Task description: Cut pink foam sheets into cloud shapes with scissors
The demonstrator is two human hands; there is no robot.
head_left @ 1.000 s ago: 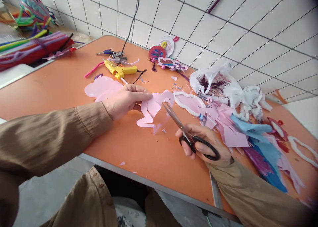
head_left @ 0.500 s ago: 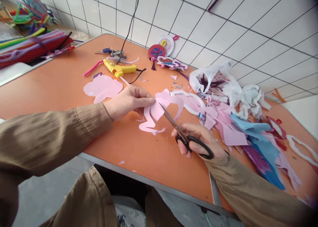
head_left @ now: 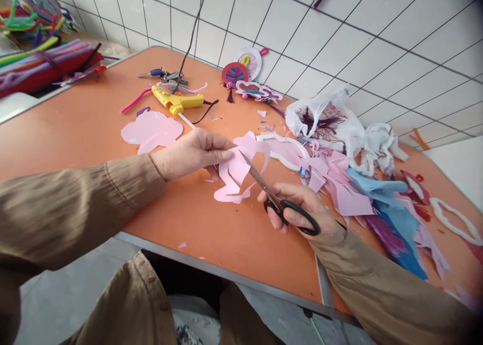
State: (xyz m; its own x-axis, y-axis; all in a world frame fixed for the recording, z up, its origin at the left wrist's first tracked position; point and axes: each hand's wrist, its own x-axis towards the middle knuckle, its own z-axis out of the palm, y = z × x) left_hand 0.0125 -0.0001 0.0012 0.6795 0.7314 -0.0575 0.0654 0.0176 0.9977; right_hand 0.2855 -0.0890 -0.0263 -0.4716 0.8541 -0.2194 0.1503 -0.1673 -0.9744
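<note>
Between thumb and fingers, my left hand (head_left: 198, 154) pinches a piece of pink paper (head_left: 238, 170) above the orange table. Curled strips of the same paper hang from its lower and right sides. My right hand (head_left: 298, 209) is closed round the black handles of a pair of scissors (head_left: 269, 191). The blades point up and left, with their tips at the paper close to my left thumb. On the table left of my left hand lies a pink cloud-shaped cutout (head_left: 153, 128). Part of the held paper is hidden behind my left fingers.
A yellow glue gun (head_left: 177, 101) with a black cord lies beyond my left hand, near some keys (head_left: 171, 77). Decorated round pieces (head_left: 234, 74) lean by the tiled wall. Pink scraps (head_left: 349, 191), blue cloth (head_left: 381, 184) and a white plastic bag (head_left: 320, 111) crowd the right side.
The view has shifted slightly. The hanging paper strip has swung a little, and the scissors' tips stay at the paper. Both hands keep their holds.
</note>
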